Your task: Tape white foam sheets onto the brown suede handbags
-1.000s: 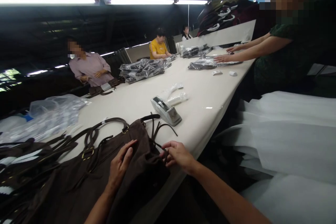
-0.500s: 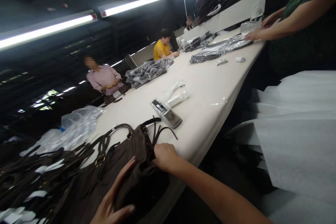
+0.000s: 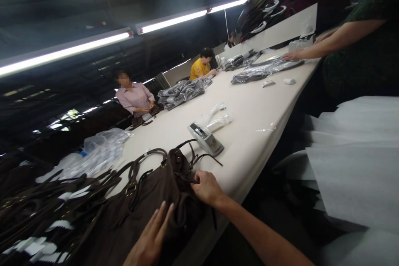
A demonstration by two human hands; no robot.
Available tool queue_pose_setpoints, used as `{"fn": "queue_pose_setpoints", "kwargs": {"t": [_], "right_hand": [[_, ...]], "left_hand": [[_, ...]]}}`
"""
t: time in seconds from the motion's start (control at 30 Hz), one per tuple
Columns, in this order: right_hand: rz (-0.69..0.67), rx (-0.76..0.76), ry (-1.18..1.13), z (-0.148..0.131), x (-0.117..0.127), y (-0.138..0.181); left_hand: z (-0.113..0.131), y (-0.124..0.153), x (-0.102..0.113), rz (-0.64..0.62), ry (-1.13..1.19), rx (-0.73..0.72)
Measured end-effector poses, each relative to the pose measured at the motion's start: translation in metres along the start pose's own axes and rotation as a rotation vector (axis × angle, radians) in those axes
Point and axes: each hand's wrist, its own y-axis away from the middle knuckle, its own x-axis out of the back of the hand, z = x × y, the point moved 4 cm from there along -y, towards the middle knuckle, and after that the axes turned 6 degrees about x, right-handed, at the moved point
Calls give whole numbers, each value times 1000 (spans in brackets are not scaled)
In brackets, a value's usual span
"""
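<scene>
A dark brown fabric handbag (image 3: 156,191) with looped handles and brass-coloured rings lies at the near edge of the white table (image 3: 249,99). My left hand (image 3: 152,232) rests on its near side, fingers stretched out and lying against the cloth. At the bag's right end, my right hand (image 3: 205,187) is closed, pinching a thin dark strap (image 3: 192,181). Loose dark cords (image 3: 205,156) stick out just above that hand. Beyond them lies a grey hand-sized device (image 3: 205,139) with a dark top, beside clear plastic-wrapped pieces (image 3: 218,118).
More brown bags with white tags (image 3: 59,224) crowd the left. Clear plastic bags (image 3: 93,153) lie behind them. Plastic-wrapped dark goods (image 3: 187,91) sit farther along. White sheets (image 3: 352,166) hang at right. Co-workers stand around the table; one's hand (image 3: 293,55) touches a wrapped item (image 3: 264,70).
The view has shifted slightly, so the scene sits farther right and lower. My right hand now draws a thin strap from the bag's end. My left hand's fingers have come closer together.
</scene>
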Motion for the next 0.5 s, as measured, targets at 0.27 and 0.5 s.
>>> {"fn": "queue_pose_setpoints", "kwargs": {"t": [0.27,0.5], "right_hand": [[-86,15,212,-13,7,4],[109,174,267,-56,45,-36]], "left_hand": [[22,-22,-40,-311,-167,-177],[34,-22,-47,-246,-307,-209]]}}
